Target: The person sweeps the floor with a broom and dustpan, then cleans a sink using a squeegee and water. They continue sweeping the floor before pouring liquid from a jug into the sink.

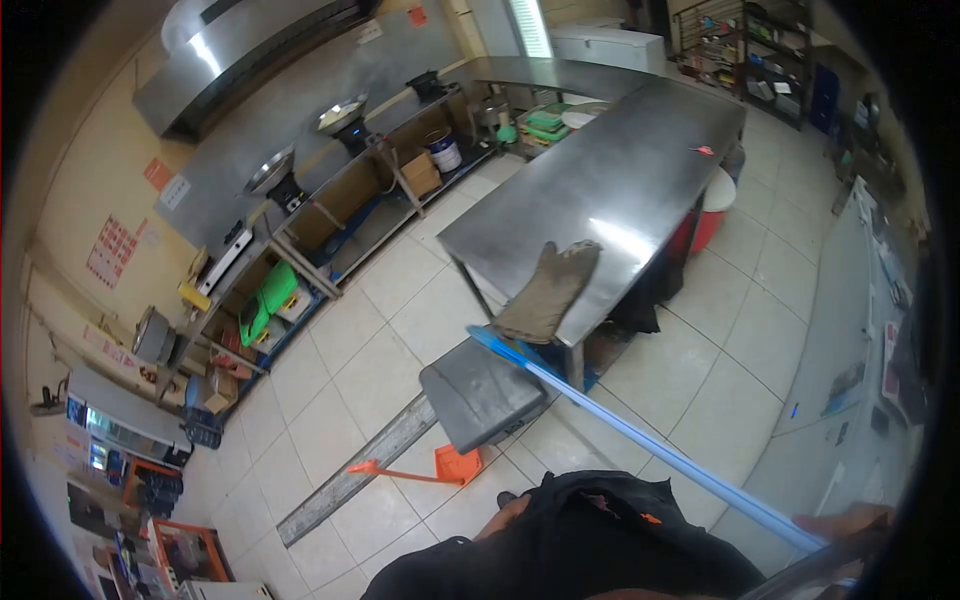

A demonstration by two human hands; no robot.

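Note:
A long light-blue pole (650,435) runs from the lower right up to the near corner of the steel table (600,150). My right hand (850,520) is wrapped round its near end, at the lower right edge of the view. Its darker blue far end overlaps a grey lidded bin (480,395) in this view. My left hand does not show. A brown work glove (550,290) lies over the table's near end. On the floor beside the bin is an orange dustpan (458,464) with a long handle.
A metal drain strip (355,470) crosses the tiled floor. Along the left wall, a steel counter carries burners and woks (270,172). A white chest freezer (815,400) stands at right. A red bucket (710,215) sits beside the table, which bears a small red item (704,150).

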